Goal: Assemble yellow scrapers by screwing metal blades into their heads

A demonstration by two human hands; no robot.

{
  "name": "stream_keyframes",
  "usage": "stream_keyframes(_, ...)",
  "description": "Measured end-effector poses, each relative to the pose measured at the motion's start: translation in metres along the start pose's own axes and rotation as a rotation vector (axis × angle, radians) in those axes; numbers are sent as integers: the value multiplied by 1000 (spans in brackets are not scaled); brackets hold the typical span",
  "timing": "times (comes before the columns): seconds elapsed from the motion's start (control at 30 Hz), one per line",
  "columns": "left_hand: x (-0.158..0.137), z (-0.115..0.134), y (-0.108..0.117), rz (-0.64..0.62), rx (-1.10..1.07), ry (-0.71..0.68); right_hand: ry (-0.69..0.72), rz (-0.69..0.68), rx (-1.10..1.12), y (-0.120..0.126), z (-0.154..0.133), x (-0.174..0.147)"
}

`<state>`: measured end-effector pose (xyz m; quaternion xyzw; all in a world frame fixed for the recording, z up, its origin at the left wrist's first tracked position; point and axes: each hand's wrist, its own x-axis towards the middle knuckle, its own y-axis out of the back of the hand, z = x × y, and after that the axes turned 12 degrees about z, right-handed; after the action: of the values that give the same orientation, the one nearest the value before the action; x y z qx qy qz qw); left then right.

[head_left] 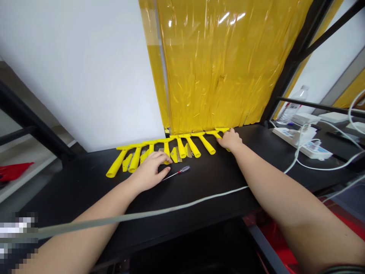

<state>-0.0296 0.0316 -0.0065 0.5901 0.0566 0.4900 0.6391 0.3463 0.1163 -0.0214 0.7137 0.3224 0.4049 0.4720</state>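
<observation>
Two bare arms reach forward; the right hand [230,140] curls over the right-end tool in a row of yellow scrapers [207,145], its hold hidden from view, so I cannot tell whether it grips; the left hand [152,167] lies palm down at mid-row, fingers bent, thumb loosely apart. Round, hollow handles slant toward the person on a matte black table [216,175]; a screwdriver [184,169] with a clear handle lies beside the left thumb; behind hangs a glossy, wrinkled yellow curtain [236,68].
</observation>
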Motion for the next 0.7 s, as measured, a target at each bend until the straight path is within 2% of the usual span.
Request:
stream_keyframes(0.33, 0, -1, 0, -3, 3, 3, 0, -5, -59, -3, -3, 4)
stream_keyframes(0.43, 0, -1, -1, 7, -3, 0, 13, 73, -45, 0, -2, 2)
stream_keyframes(0.5, 0, -1, -1, 13, -5, -5, 110, 193, 10, 4, -2, -2)
stream_keyframes(0.57, 0, -1, -1, 11, 0, -8, 270, 241, 89, 10, -5, -7)
stream_keyframes(0.63, 0, -1, -1, 6, 5, -5, 400, 135, 155, 14, -10, -14)
stream_keyframes(0.7, 0, 0, 0, 1, 5, 1, 455, -22, 170, 17, -17, -22)
